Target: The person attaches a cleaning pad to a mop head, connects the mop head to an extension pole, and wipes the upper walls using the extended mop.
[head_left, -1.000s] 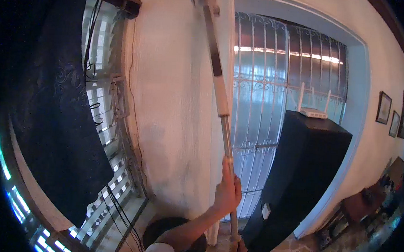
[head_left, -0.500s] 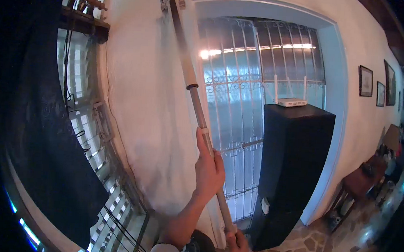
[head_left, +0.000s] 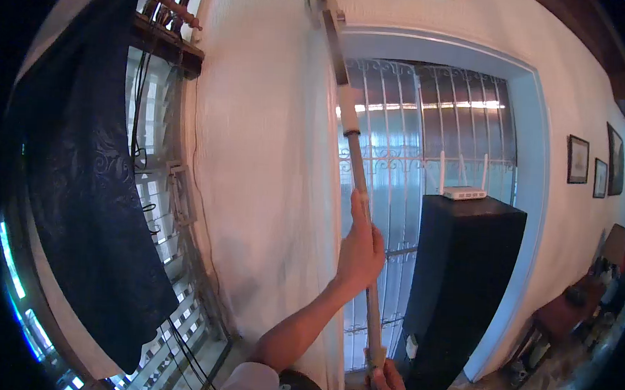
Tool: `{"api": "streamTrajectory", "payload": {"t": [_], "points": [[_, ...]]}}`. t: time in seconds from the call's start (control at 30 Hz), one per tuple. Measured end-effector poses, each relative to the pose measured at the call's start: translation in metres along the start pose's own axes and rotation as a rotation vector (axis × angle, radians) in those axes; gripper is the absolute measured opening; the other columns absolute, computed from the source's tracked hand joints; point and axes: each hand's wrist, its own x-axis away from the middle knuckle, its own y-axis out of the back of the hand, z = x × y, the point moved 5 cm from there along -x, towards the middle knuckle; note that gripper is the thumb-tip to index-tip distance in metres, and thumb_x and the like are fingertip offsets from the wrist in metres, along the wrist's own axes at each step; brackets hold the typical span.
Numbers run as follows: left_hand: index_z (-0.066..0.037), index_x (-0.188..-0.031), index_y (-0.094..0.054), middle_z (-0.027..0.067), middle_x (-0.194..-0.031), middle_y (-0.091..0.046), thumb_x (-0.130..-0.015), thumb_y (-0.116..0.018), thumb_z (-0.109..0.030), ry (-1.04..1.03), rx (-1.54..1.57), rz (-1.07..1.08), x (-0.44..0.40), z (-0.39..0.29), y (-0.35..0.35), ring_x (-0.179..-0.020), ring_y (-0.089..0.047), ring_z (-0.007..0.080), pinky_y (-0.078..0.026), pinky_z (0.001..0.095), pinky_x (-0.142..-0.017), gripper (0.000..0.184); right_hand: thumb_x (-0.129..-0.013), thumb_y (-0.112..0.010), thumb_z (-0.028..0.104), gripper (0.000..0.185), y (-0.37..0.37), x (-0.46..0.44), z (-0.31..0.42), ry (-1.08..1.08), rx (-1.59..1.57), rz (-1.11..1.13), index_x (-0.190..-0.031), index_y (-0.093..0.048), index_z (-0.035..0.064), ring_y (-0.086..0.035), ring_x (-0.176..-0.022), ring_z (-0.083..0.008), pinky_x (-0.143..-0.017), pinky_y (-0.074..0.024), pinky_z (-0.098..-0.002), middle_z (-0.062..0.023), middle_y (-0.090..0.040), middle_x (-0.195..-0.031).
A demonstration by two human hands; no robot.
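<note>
A long telescopic pole [head_left: 358, 159] rises in front of me, nearly upright and leaning a little to the left. Its upper part is thicker, with a dark ring below it, and the blurred top end is close to the wall. My left hand [head_left: 361, 256] is closed around the middle of the pole, thumb pointing up along it. Low in the view, my right hand [head_left: 388, 379] grips the pole's lower end near a pale collar; part of this hand is cut off by the frame's edge.
Right of the pole stands a tall black speaker-like cabinet [head_left: 465, 285] with a white router [head_left: 464, 193] on top. Behind it is a grilled door [head_left: 391, 143]. On the left are a dark curtain [head_left: 82, 206], a louvred window [head_left: 173, 272] and hanging cables [head_left: 141, 104].
The view has shifted, so the room appears farther right and lower. The pole stands more upright, and its top has risen relative to the door frame. Both hands keep their hold.
</note>
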Motion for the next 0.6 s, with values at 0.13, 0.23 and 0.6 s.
{"api": "streamTrajectory", "payload": {"t": [0.13,0.23,0.6], "points": [[-0.006,-0.164,0.008,0.0343,-0.115,-0.065,-0.103,-0.050,-0.009,0.023,0.047,0.056,0.013,0.004,-0.029,-0.085,-0.069,0.0485,-0.054,0.0528,-0.074,0.084,-0.108,-0.056,0.041,0.035,0.013,-0.008,-0.001,-0.006,-0.072,0.000,-0.106,-0.056,0.0063,-0.048,-0.064,-0.0058,-0.055,-0.0395,-0.0251,0.0031,-0.051,-0.074],[-0.006,-0.164,0.007,0.0315,-0.113,-0.066,-0.103,-0.050,-0.009,-0.090,0.026,-0.059,-0.039,-0.002,-0.025,-0.086,-0.069,0.0464,-0.054,0.0521,-0.076,0.083,-0.108,-0.055,0.039,0.033,0.011,-0.031,0.029,0.030,-0.151,0.057,-0.103,-0.055,0.0062,-0.046,-0.064,-0.0054,-0.054,-0.0390,-0.0249,0.0033,-0.050,-0.073],[-0.007,-0.164,0.006,0.0285,-0.118,-0.066,-0.104,-0.049,-0.008,-0.011,-0.002,0.007,0.001,-0.009,-0.009,-0.082,-0.070,0.0423,-0.055,0.0471,-0.072,0.082,-0.107,-0.054,0.044,0.039,0.028,-0.005,-0.006,-0.092,-0.047,0.003,-0.118,-0.061,0.0074,-0.049,-0.063,-0.0064,-0.052,-0.0399,-0.0264,0.0030,-0.052,-0.073]]}}
